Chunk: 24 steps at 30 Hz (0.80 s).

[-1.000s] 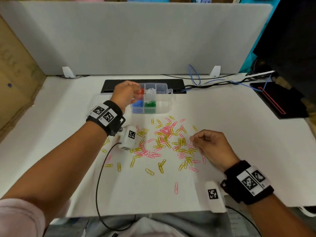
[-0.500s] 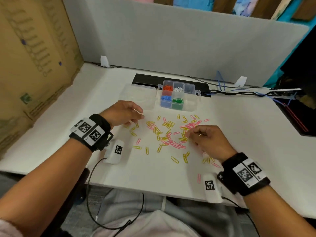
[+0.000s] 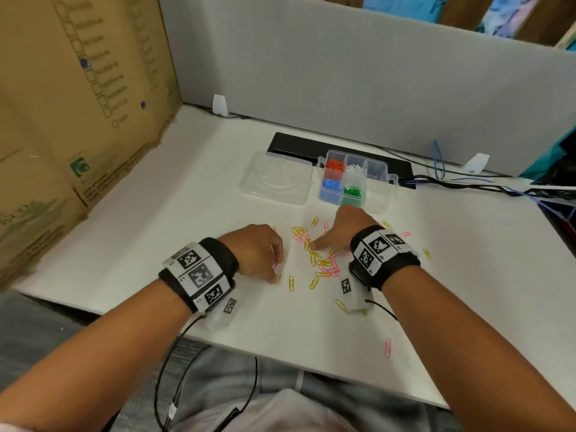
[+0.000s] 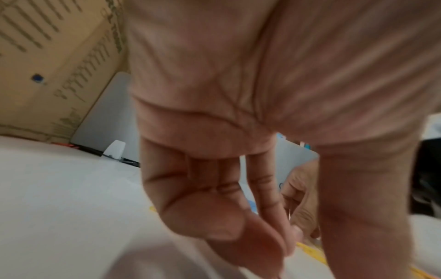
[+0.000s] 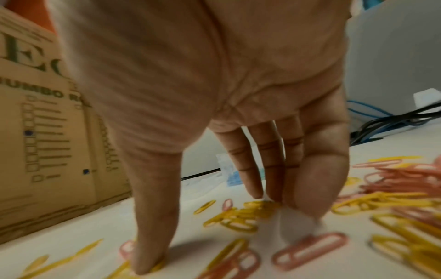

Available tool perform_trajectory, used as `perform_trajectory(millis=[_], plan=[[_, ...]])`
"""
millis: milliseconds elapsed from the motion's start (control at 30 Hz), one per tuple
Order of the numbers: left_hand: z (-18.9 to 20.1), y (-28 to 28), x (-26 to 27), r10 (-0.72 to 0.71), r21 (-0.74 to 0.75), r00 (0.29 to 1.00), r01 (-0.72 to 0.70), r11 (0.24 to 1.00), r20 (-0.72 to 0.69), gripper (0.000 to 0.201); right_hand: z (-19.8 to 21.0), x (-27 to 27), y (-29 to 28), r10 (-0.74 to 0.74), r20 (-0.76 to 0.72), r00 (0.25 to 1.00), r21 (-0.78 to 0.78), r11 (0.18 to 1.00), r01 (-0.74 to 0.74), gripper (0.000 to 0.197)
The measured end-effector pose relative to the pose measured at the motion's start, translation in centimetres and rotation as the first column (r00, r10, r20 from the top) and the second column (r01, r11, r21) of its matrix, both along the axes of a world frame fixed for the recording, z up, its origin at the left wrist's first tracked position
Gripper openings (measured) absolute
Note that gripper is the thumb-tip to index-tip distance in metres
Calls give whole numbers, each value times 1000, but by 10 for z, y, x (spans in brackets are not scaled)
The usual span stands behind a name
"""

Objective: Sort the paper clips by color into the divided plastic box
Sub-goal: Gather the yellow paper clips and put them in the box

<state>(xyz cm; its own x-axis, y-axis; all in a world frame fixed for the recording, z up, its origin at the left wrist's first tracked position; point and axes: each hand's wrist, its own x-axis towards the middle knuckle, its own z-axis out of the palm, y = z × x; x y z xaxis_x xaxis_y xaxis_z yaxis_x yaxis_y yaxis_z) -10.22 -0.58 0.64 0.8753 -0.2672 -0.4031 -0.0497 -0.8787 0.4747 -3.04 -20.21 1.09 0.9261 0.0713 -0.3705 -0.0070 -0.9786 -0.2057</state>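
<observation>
The box (image 3: 378,194) and its lid (image 3: 276,182) are clear, glossy plastic. The clips (image 3: 324,263) have smooth coloured coating, yellow and pink. The surface (image 3: 156,232) is matt white. At its left edge stands rough brown cardboard (image 3: 78,104); along the back, a matt grey panel (image 3: 343,73).

**Colours on the desk**

Loose clips (image 3: 324,263): yellow and pink only, mixed in one scatter. One pink clip (image 3: 387,347) lies apart near the desk edge. Box (image 3: 378,194): clear plastic; compartments show orange-red (image 3: 334,166), white (image 3: 356,169), blue (image 3: 331,184) and green (image 3: 352,192) clips. Lid (image 3: 276,182): clear. Desk (image 3: 187,213): white. Divider (image 3: 343,79): plain grey. Carton (image 3: 78,104): brown, dark green print, rows of small checkboxes, blue dots. Wristbands (image 3: 199,274): black, with white panels bearing black square-code patterns. Slot (image 3: 296,145) behind the box: black. Cables (image 3: 467,182): black and blue.
</observation>
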Motion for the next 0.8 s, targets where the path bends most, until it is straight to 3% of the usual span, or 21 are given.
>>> perform_trajectory(millis=[133,267,600,800], plan=[[-1,-6,1,43,76,997,-48,996,61,33,-10,0,13,35,48,998,-5,999,-34,49],[0,-9,1,57,140,997,-63,988,51,39,-19,-5,22,125,99,987,-34,992,-122,19],[-6,-17,-12,15,248,992,-47,968,129,19,-18,-10,20,75,3,997,165,983,-74,18],[-6,-18,-18,-15,305,983,-43,951,184,20,-18,-15,20,63,104,993,113,991,-75,8]])
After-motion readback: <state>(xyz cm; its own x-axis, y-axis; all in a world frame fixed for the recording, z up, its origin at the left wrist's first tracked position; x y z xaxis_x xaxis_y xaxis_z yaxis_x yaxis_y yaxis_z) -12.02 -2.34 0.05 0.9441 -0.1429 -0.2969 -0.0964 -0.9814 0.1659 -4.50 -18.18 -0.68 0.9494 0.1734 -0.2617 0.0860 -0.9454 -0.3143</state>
